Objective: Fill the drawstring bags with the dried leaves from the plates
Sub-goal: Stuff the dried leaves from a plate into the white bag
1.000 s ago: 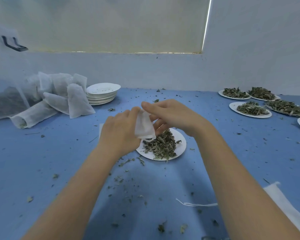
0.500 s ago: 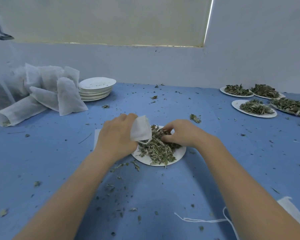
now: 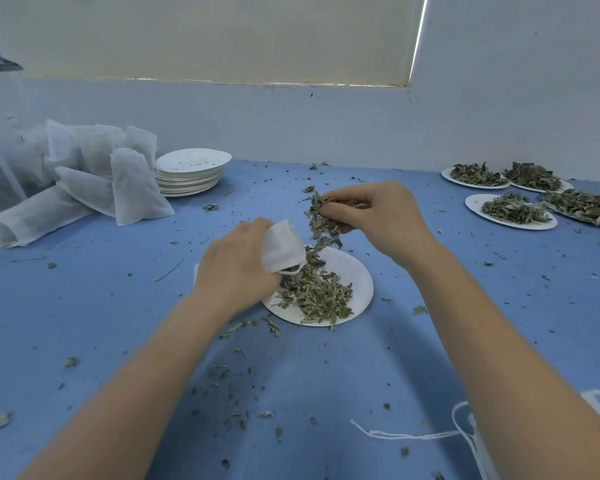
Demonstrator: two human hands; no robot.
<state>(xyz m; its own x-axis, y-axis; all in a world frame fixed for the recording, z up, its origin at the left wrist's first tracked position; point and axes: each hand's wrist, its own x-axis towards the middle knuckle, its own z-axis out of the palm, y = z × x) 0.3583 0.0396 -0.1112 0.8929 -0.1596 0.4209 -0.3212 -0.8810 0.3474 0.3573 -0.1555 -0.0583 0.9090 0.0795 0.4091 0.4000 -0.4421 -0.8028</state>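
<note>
A white paper plate (image 3: 355, 271) with a heap of dried leaves (image 3: 314, 292) lies in the middle of the blue table. My left hand (image 3: 234, 268) grips a small white drawstring bag (image 3: 282, 245) at the plate's left edge, its mouth turned down toward the heap. My right hand (image 3: 374, 213) is raised above the plate and pinches a clump of dried leaves (image 3: 321, 220). Some of these leaves dangle and drop toward the plate beside the bag.
Filled white bags (image 3: 94, 181) lie at the back left next to a stack of empty plates (image 3: 193, 171). Several plates of leaves (image 3: 510, 211) sit at the right. Loose empty bags with white strings (image 3: 465, 434) lie near the front right. Leaf crumbs litter the table.
My right hand has risen from the plate with a clump of leaves pinched in it. My left hand still holds the bag at the plate's left edge.
</note>
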